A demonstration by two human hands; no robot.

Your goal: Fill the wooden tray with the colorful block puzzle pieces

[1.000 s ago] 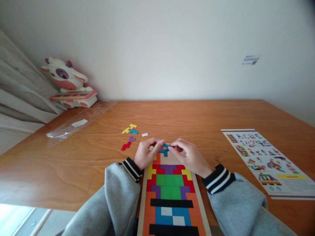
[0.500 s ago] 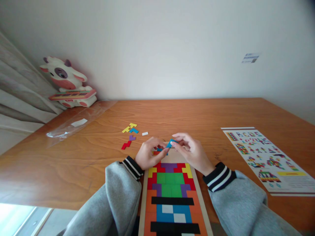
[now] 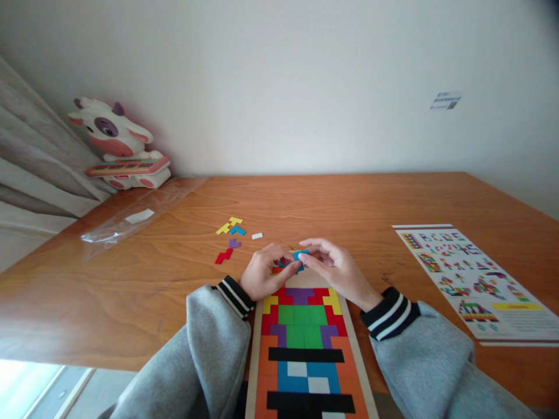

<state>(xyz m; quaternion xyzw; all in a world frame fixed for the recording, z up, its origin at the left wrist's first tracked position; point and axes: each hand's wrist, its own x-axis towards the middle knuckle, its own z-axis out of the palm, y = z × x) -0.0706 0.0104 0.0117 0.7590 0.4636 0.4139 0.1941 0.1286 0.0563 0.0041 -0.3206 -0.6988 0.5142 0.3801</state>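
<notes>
Held over the far end of a wooden puzzle board is a small blue puzzle piece (image 3: 299, 255). My right hand (image 3: 341, 269) pinches it between thumb and fingers. From the other side, my left hand (image 3: 267, 272) closes its thumb and fingertips on the same piece, whose lower part is partly covered. Beneath them, the puzzle board (image 3: 360, 372) is filled with red, green, purple, orange, black, blue and white pieces. A bare strip of board shows under my hands. More blue and red at the far end is partly hidden by my left hand.
Left of the board lie loose yellow pieces (image 3: 223, 228), a blue piece (image 3: 237, 230), a purple piece (image 3: 234, 243), a red piece (image 3: 223, 256) and a white piece (image 3: 257, 235). A pattern sheet (image 3: 480, 279) lies right; a plastic bag (image 3: 126, 224) and cow toy (image 3: 122, 145) stand back left.
The blue piece has turned between my fingers and now lies more level. My right hand has shifted slightly left; my left hand has barely moved.
</notes>
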